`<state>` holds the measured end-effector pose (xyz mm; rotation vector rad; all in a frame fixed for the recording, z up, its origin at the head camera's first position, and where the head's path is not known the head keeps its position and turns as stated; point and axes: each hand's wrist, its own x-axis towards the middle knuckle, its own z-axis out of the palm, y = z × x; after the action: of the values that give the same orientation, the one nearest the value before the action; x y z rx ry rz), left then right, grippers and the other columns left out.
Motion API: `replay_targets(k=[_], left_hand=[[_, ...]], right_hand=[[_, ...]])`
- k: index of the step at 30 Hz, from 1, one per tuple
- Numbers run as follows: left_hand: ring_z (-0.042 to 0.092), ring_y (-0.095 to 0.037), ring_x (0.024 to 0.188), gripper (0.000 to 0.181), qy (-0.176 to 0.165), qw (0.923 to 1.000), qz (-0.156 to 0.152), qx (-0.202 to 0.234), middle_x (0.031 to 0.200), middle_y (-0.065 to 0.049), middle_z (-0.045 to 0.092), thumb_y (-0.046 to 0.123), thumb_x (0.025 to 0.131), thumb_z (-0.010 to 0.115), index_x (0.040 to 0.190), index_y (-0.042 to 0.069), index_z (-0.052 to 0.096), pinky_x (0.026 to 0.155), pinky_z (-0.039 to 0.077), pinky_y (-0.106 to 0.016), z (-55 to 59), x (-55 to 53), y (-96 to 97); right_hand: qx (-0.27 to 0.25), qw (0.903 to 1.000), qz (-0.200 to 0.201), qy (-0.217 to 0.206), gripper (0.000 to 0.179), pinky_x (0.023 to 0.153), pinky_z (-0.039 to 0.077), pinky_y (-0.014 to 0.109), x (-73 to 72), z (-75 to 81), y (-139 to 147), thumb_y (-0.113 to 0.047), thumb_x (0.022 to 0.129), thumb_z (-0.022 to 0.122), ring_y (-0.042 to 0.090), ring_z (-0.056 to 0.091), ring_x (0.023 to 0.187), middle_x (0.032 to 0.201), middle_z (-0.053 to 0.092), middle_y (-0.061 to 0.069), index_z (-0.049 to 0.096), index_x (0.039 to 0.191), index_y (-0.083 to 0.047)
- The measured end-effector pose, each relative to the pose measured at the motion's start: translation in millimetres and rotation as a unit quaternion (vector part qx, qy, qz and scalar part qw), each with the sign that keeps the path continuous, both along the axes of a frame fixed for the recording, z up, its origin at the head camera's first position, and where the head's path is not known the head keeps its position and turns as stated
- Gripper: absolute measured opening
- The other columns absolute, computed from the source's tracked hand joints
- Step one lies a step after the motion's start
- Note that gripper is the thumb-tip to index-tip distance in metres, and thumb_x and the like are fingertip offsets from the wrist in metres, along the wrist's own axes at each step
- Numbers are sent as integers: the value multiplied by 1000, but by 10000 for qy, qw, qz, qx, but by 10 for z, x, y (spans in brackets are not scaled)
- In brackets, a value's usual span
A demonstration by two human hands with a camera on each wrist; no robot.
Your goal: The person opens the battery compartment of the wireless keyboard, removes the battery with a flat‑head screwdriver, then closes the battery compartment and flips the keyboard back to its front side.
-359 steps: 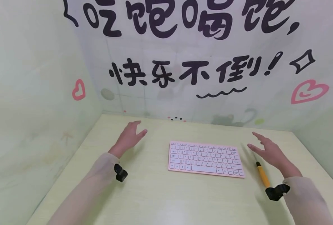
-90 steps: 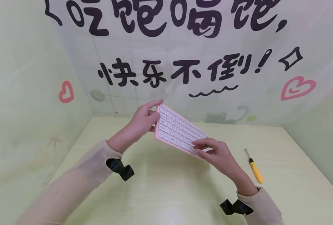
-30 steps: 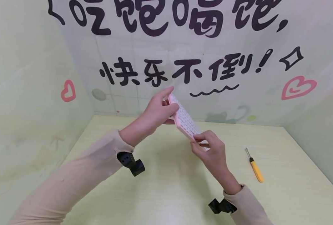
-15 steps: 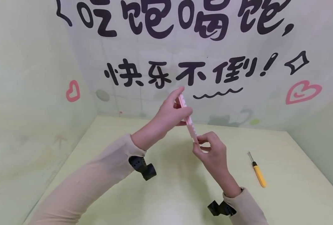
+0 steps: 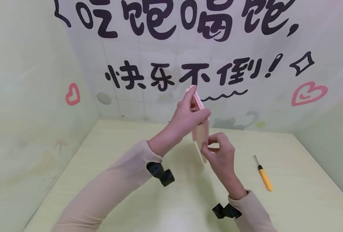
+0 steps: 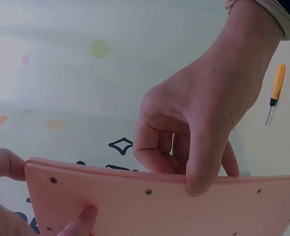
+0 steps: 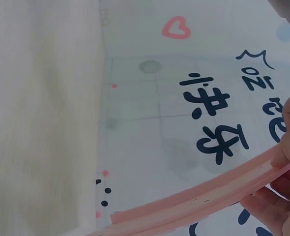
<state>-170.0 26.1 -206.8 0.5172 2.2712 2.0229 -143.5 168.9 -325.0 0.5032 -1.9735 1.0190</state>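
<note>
A pink keyboard (image 5: 201, 133) is held up off the table, tipped on edge with its underside toward the left. My left hand (image 5: 184, 119) grips its upper end, thumb on one side and fingers on the other. Lower down, my right hand (image 5: 223, 154) pinches the edge nearest me between thumb and fingers. In the left wrist view the keyboard's plain back (image 6: 130, 211) shows several small screws, with the right hand (image 6: 199, 103) holding its long edge. The right wrist view catches the keyboard (image 7: 199, 204) nearly edge-on. Its keys are mostly hidden.
To the right of both hands, a screwdriver (image 5: 265, 178) with a yellow handle lies on the pale table (image 5: 299, 193). A white printed backdrop (image 5: 165, 106) with black lettering rises behind the table, and further panels stand at the left and right.
Earlier the keyboard lay flat on the table with both hands apart from it. It was lifted, then turned from keys facing me to its back showing, as my left hand moved right.
</note>
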Motion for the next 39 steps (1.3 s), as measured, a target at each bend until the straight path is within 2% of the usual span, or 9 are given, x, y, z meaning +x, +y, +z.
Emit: replay_targets(k=[4,11,15,21,28,34,39], left_hand=[[48,-18,106,79,54,9998,112,166,126,-6,35,18,76,61,145,29,23,80,44,-40,2,14,105],[48,-19,105,79,131,9990,254,338,121,-4,35,20,76,65,143,33,24,74,48,-35,-2,76,278],[46,-18,103,79,243,9983,413,346,120,-3,36,27,76,69,141,35,24,70,48,-33,-14,94,367],[43,-16,104,73,229,9972,628,348,119,-1,37,31,76,72,137,27,32,72,47,-29,-66,59,455],[43,-15,105,67,153,9960,816,322,120,-1,39,32,76,72,133,27,37,72,47,-30,-119,12,512],[43,-15,106,67,112,9953,862,427,121,0,39,33,76,73,133,28,39,72,48,-30,-123,4,543],[43,-16,106,65,276,9946,902,439,122,-1,39,36,79,69,134,28,37,71,48,-30,-142,14,551]], right_hand=[[-187,9996,-187,-70,24,50,50,19,-28,-27,33,18,62,65,21,60,64,75,57,9,57,78,3],[-628,9973,-375,-109,18,52,47,13,33,59,18,19,65,62,11,59,66,74,56,13,56,76,6],[-731,9958,-535,-112,15,52,46,11,28,56,54,16,66,62,13,59,68,74,57,12,57,76,6],[-791,9949,-591,-224,12,50,45,11,17,20,88,11,68,61,17,59,69,74,58,12,58,78,5],[-786,9948,-616,-183,9,51,43,9,137,199,-16,12,69,60,17,58,69,72,56,16,56,76,8],[-829,9936,-697,-308,8,53,42,8,162,263,-20,12,70,60,14,57,70,71,56,13,57,75,8],[-970,9913,-738,-498,5,64,44,12,176,299,-21,11,72,59,16,58,70,71,57,7,57,76,9]])
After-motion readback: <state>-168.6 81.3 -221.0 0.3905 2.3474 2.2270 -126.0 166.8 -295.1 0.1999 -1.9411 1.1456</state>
